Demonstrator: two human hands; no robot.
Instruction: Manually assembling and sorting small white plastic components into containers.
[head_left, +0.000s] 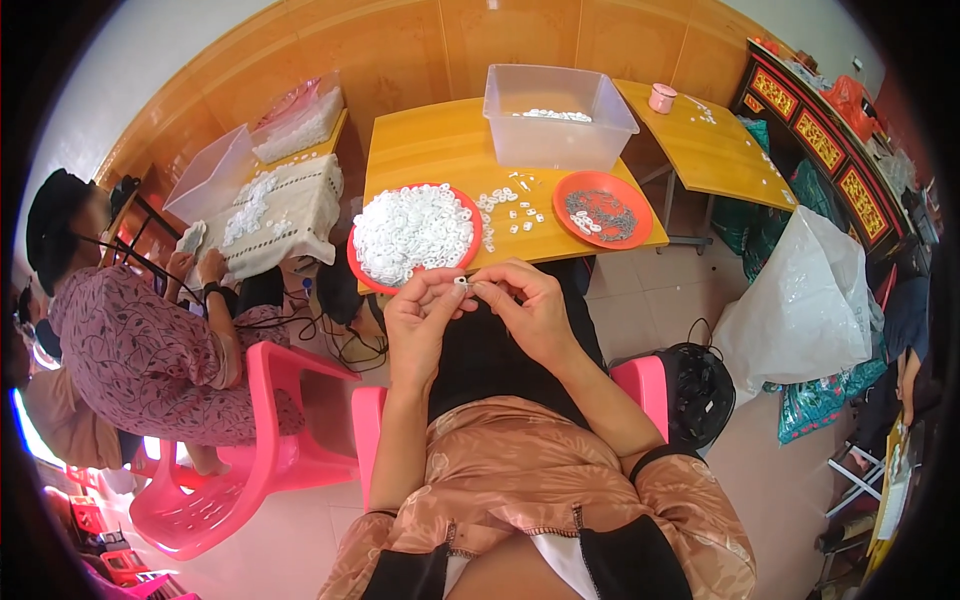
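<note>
My left hand [422,318] pinches a small white plastic piece [461,282] between thumb and fingers, just past the table's near edge. Close against it, the fingertips of my right hand [527,308] are pressed together; what they hold is too small to make out. Beyond my left hand, a red round tray [356,262] is heaped with white plastic pieces [415,232]. An orange-red plate [600,182] beyond my right hand carries small grey metal parts [612,212] and a few white pieces. Between the two lie several loose white pieces [515,214] on the yellow table [420,145].
A clear plastic bin [560,145] with white pieces stands at the table's back. To the left, a person [150,330] works at a cloth-covered table [300,215]. A pink chair [255,450] stands at left, a large white sack [800,300] at right. A second yellow table [700,140] holds a pink cup [662,98].
</note>
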